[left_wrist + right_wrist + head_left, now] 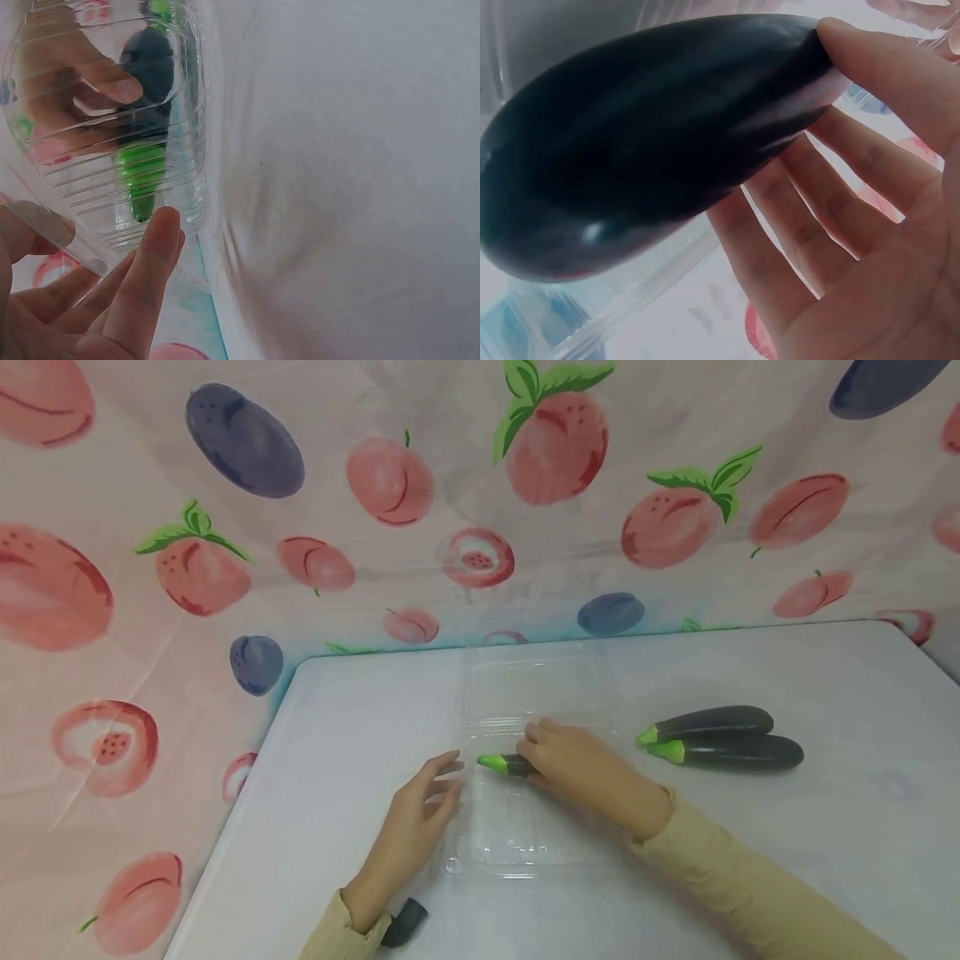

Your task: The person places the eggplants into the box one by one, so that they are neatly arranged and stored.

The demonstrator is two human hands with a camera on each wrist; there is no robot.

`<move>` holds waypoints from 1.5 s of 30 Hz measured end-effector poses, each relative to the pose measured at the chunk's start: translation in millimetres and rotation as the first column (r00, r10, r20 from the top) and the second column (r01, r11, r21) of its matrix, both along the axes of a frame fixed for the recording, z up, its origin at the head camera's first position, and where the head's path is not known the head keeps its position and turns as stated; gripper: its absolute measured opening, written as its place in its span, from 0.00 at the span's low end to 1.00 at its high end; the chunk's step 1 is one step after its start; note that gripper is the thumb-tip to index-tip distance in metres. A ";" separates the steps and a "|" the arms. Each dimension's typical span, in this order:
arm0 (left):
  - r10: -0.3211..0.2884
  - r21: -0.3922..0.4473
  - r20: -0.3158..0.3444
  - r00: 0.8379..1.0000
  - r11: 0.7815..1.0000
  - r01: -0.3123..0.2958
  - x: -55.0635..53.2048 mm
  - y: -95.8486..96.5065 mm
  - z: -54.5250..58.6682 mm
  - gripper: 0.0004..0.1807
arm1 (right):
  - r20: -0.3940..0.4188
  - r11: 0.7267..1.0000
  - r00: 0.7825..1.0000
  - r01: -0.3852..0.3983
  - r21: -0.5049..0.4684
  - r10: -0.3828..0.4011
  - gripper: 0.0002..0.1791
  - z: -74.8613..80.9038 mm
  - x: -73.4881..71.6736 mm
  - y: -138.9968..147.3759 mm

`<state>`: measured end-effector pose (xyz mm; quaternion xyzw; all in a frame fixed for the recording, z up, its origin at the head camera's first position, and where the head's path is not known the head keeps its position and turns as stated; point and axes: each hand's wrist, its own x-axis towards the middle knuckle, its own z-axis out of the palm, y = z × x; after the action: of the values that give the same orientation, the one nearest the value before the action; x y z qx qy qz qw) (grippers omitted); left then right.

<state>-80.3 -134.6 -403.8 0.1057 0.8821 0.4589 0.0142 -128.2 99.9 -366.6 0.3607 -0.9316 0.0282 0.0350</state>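
My right hand [588, 772] grips a dark eggplant [519, 766] with a bright green stem end, over the base of a clear plastic clamshell container [517, 856]. In the right wrist view, the thumb lies on one side of the eggplant [645, 142] and the fingers on the other. Its stem end points left in the head view; my hand hides much of its body there. My left hand [411, 831] is at the container's left edge, fingers loosely extended and thumb apart. The left wrist view shows its fingertips [161, 225] close against the clear wall; firm contact is hard to tell.
Two more eggplants, one behind [716, 722] and one in front [742, 752], lie side by side right of the container. The container's lid [532, 681] lies folded back toward the fruit-print cloth [322, 610] behind the white table [352, 718]. A black device [405, 923] sits at my left wrist.
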 end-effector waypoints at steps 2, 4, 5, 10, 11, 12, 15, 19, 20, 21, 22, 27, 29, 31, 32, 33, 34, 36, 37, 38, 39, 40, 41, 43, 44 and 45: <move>0.002 0.002 0.003 1.000 1.000 -0.002 0.4 -0.2 0.3 0.23 | 0.004 1.000 1.000 -0.003 0.004 0.003 0.15 -0.6 0.5 -0.3; 0.002 0.002 0.003 1.000 1.000 -0.002 0.7 -0.4 0.2 0.23 | 0.011 1.000 1.000 -0.002 0.005 0.002 0.15 -1.2 0.7 -0.8; -0.001 0.004 0.000 1.000 1.000 0.001 0.6 -0.5 0.1 0.23 | 0.016 1.000 1.000 0.001 0.006 -0.001 0.15 -1.5 0.6 -1.1; -0.010 0.018 -0.014 1.000 1.000 0.010 0.3 -1.0 -0.3 0.23 | 0.027 1.000 1.000 0.007 0.012 -0.008 0.15 -2.2 -0.5 -2.0; -0.010 0.017 -0.015 1.000 1.000 0.010 0.3 -1.0 -0.5 0.23 | 0.027 1.000 1.000 0.005 0.012 -0.005 0.14 -2.1 -0.7 -2.1; -0.009 0.015 -0.014 1.000 1.000 0.009 0.4 -1.1 -0.6 0.23 | 0.025 1.000 1.000 0.001 0.013 -0.002 0.14 -2.1 -0.7 -2.2; -0.007 0.011 -0.014 1.000 1.000 0.007 0.4 -1.3 -0.9 0.23 | 0.022 1.000 1.000 -0.005 0.018 0.005 0.14 -2.1 -0.8 -2.6; -0.005 0.009 -0.007 1.000 1.000 0.005 0.4 -1.3 -0.6 0.23 | 0.015 1.000 1.000 -0.014 0.012 0.013 0.14 -2.0 -0.6 -2.9; -0.007 0.009 -0.007 1.000 1.000 0.007 0.4 -1.3 -0.5 0.23 | 0.014 1.000 1.000 -0.015 0.009 0.014 0.14 -1.9 -0.4 -2.9; -0.008 0.009 -0.006 1.000 1.000 0.008 0.5 -1.3 -0.4 0.23 | 0.011 1.000 1.000 -0.017 0.005 0.017 0.14 -1.8 -0.1 -3.0; -0.009 0.010 -0.006 1.000 1.000 0.009 0.5 -1.3 -0.3 0.23 | 0.008 1.000 1.000 -0.019 0.004 0.019 0.14 -1.8 0.1 -3.0; -0.006 0.011 -0.003 1.000 1.000 0.006 0.6 -1.3 -0.4 0.23 | 0.003 1.000 1.000 -0.025 0.011 0.025 0.14 -2.4 0.8 -3.3; -0.003 0.010 -0.004 1.000 1.000 0.003 0.6 -1.2 -0.6 0.23 | 0.005 1.000 1.000 -0.025 0.015 0.025 0.14 -2.6 0.6 -3.5; -0.001 0.009 -0.006 1.000 1.000 0.001 0.6 -1.1 -0.8 0.23 | 0.006 1.000 1.000 -0.024 0.014 0.024 0.14 -3.1 0.2 -3.5; 0.000 0.010 -0.007 1.000 1.000 0.001 0.6 -1.1 -0.9 0.23 | 0.004 1.000 1.000 -0.023 0.012 0.023 0.14 -3.4 0.0 -3.4; 0.000 0.012 -0.008 1.000 1.000 0.000 0.5 -1.0 -1.1 0.23 | 0.003 1.000 1.000 -0.022 0.010 0.021 0.14 -3.7 -0.2 -3.2; -0.001 0.013 -0.009 1.000 1.000 0.001 0.4 -1.0 -1.2 0.23 | 0.001 1.000 1.000 -0.020 0.007 0.020 0.14 -3.8 -0.4 -3.0; -0.002 0.018 -0.009 1.000 1.000 0.002 0.2 -0.9 -1.5 0.23 | 0.000 1.000 1.000 -0.016 0.003 0.016 0.14 -3.7 -0.4 -2.5; -0.004 0.019 -0.010 1.000 1.000 0.004 0.1 -0.8 -1.8 0.23 | 0.001 1.000 1.000 -0.012 0.003 0.012 0.14 -3.3 -0.1 -2.3; -0.004 0.019 -0.011 1.000 1.000 0.005 0.0 -0.8 -1.9 0.23 | 0.004 1.000 1.000 -0.008 0.005 0.008 0.14 -2.8 0.2 -2.1; -0.005 0.017 -0.011 1.000 1.000 0.005 -0.1 -0.7 -2.1 0.23 | 0.007 1.000 1.000 -0.004 0.008 0.004 0.14 -2.1 0.6 -1.9; -0.006 0.015 -0.012 1.000 1.000 0.006 -0.1 -0.7 -2.2 0.23 | 0.010 1.000 1.000 -0.001 0.012 0.001 0.14 -1.2 1.2 -1.5; -0.006 0.013 -0.013 1.000 1.000 0.007 -0.1 -0.6 -2.3 0.23 | 0.012 1.000 1.000 0.002 0.015 -0.003 0.15 -0.4 1.7 -1.1; -0.007 0.010 -0.014 1.000 1.000 0.007 -0.2 -0.7 -2.6 0.23 | 0.009 1.000 1.000 0.007 0.018 -0.007 0.15 1.3 2.6 0.2; -0.007 0.009 -0.015 1.000 1.000 0.007 -0.2 -0.7 -2.5 0.23 | 0.004 1.000 1.000 0.006 0.015 -0.006 0.15 2.2 2.9 1.0; -0.008 0.009 -0.016 1.000 1.000 0.008 -0.2 -0.7 -2.5 0.23 | -0.006 1.000 1.000 0.005 0.013 -0.005 0.15 2.8 3.0 1.8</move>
<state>-80.5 -135.3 -406.2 0.1129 0.8797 0.4618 0.0086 -125.2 101.6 -363.8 0.3588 -0.9325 0.0213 0.0355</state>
